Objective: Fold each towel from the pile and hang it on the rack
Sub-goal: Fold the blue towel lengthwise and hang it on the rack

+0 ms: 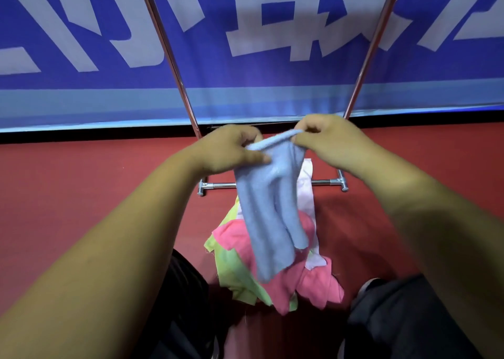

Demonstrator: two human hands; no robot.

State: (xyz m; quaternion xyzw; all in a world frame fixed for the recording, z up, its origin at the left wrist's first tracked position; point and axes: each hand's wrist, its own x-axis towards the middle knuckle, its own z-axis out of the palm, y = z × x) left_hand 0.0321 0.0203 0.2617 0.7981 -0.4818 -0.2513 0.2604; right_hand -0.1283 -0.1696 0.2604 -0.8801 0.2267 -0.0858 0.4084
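Blue terry towel, limp, creased

A big blue banner with large white shapes like letters stood across the back. A pale blue stripe ran along its bottom, and a thin black strip lay under that. The floor was red. Dark trousers showed at the bottom, on both sides.
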